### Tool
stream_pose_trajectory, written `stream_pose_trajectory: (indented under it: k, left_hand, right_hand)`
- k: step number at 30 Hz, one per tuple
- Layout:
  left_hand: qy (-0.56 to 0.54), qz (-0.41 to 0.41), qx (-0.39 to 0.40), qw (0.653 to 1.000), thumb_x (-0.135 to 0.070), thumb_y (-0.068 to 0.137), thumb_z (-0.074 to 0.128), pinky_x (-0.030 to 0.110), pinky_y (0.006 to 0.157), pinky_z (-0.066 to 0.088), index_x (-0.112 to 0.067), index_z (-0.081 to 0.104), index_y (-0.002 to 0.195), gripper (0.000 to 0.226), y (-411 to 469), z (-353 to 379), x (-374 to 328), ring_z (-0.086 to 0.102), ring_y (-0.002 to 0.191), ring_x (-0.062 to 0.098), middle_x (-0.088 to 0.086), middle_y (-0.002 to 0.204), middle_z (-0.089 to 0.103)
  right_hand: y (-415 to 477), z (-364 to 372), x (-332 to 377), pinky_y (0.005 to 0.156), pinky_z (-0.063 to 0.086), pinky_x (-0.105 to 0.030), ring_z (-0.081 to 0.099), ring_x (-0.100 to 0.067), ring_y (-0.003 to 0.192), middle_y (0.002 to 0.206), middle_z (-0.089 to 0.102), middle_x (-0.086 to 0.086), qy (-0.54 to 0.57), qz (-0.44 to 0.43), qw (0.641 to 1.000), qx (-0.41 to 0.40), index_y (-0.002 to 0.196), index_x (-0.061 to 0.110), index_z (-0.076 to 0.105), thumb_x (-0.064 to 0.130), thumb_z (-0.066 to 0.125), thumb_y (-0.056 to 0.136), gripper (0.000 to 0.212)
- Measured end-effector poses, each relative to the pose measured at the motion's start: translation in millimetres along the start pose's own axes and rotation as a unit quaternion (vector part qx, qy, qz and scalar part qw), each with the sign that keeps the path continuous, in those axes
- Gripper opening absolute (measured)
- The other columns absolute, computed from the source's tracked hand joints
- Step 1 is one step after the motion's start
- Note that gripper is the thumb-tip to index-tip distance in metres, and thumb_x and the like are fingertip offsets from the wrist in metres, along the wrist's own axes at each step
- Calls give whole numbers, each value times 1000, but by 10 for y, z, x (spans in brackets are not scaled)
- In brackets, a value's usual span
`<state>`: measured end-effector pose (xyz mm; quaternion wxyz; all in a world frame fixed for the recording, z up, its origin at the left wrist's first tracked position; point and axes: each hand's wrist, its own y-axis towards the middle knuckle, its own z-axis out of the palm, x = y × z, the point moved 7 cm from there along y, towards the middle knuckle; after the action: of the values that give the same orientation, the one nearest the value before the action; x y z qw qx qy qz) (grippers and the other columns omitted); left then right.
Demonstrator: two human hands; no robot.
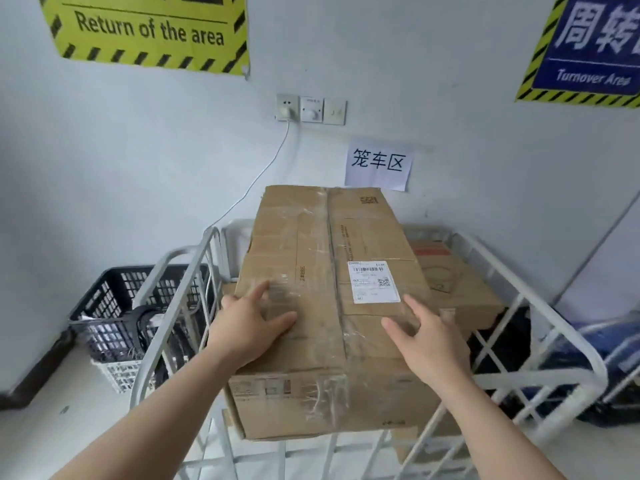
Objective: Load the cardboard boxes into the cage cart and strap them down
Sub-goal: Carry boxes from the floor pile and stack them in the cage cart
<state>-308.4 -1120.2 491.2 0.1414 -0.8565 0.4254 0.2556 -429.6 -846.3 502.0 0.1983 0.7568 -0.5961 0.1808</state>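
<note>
— Where has the big box ended up?

— The large brown cardboard box with clear tape along its seam [322, 289] sits on top of the load in the white tubular metal cage cart [540, 384], well above the rails. Its long side runs away from the person towards the wall.

— And the hands?

— Both lie flat on the lid near the front edge, apart from each other. The left hand [249, 327] is on the left half with fingers spread. The right hand [426, 337] is just below the white printed shipping label [374, 282]. Neither one is gripping; the fingers are straight.

— What is under it?

— Hard to tell from here; more cardboard, I think. A lower brown carton with a red stripe [460, 285] shows beside it on the right, inside the cart.

— Anything else around?

— A black slotted plastic crate [107, 306] stands on the floor left of the cart. A white paper notice with three characters [377, 164] hangs on the wall behind.
</note>
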Motion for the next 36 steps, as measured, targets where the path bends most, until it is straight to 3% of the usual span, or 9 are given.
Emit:
stream_pose_trajectory:
  k: [5, 8, 10, 15, 21, 24, 28, 32, 36]
  left_hand:
    - [24, -55, -28, 998, -74, 72, 57, 29, 73, 45, -43, 25, 144, 85, 634, -112, 112, 56, 98, 21, 13, 131, 46]
    - [27, -91, -28, 995, -70, 74, 58, 29, 75, 46, -41, 24, 146, 85, 941, -138, 242, 56, 94, 21, 15, 134, 42]
    - [25, -114, -25, 993, -70, 74, 59, 28, 66, 45, -41, 25, 146, 85, 1138, -121, 389, 55, 81, 16, 16, 134, 41]
    - [42, -152, 4, 987, -74, 71, 58, 25, 56, 44, -44, 25, 145, 87, 1743, 34, 898, 55, 74, 12, 14, 133, 44]
    - [50, -154, 75, 984, -74, 71, 58, 27, 73, 47, -41, 24, 146, 88, 2460, 301, 1449, 55, 92, 17, 12, 138, 43]
    - [50, -164, 110, 979, -74, 71, 58, 34, 87, 51, -42, 22, 146, 90, 2758, 469, 1709, 57, 105, 26, 14, 139, 38]
    - [74, -174, 143, 971, -76, 70, 57, 35, 85, 52, -43, 20, 147, 91, 3040, 699, 2021, 57, 107, 29, 15, 138, 39]
    - [67, -196, 164, 964, -72, 72, 60, 34, 84, 49, -42, 20, 147, 91, 3221, 888, 2287, 57, 107, 29, 14, 142, 35]
    - [64, -212, 180, 958, -70, 74, 60, 35, 87, 48, -41, 20, 147, 89, 3348, 1068, 2511, 57, 108, 29, 15, 141, 35]
  right_hand:
    - [945, 490, 292, 88, 47, -40, 50, -28, 115, 132, 41, -11, 51, -39, 996, 55, 140, 47, 34, 69, 54, 75, 71]
    - [1353, 827, 491, 72, 44, -34, 49, -20, 95, 129, 43, -10, 68, -64, 992, 90, 141, 44, 35, 65, 56, 77, 70]
    - [1551, 1069, 615, 66, 42, -31, 47, -17, 87, 128, 45, -8, 63, -73, 989, 112, 140, 46, 34, 69, 53, 75, 71]
    - [1928, 1686, 844, 77, 46, -32, 54, -22, 102, 121, 45, -5, 34, -52, 987, 149, 140, 47, 34, 68, 52, 78, 68]
    - [2206, 2345, 1057, 88, 47, -33, 55, -26, 108, 130, 43, -9, -13, -1, 983, 181, 142, 45, 33, 67, 50, 81, 67]
    - [2308, 2666, 1109, 80, 43, -29, 54, -25, 110, 132, 42, -10, -10, 28, 981, 192, 142, 44, 34, 65, 52, 81, 66]
    - [2386, 3090, 1091, 69, 39, -27, 55, -22, 100, 126, 44, -8, -23, 56, 975, 214, 142, 45, 32, 66, 51, 81, 67]
    - [2475, 3491, 1065, 86, 47, -33, 54, -27, 108, 128, 43, -10, -33, 77, 968, 236, 142, 44, 31, 67, 52, 80, 69]
    - [2577, 3797, 1067, 89, 48, -36, 51, -26, 111, 126, 43, -10, -36, 81, 966, 242, 142, 44, 32, 68, 53, 78, 72]
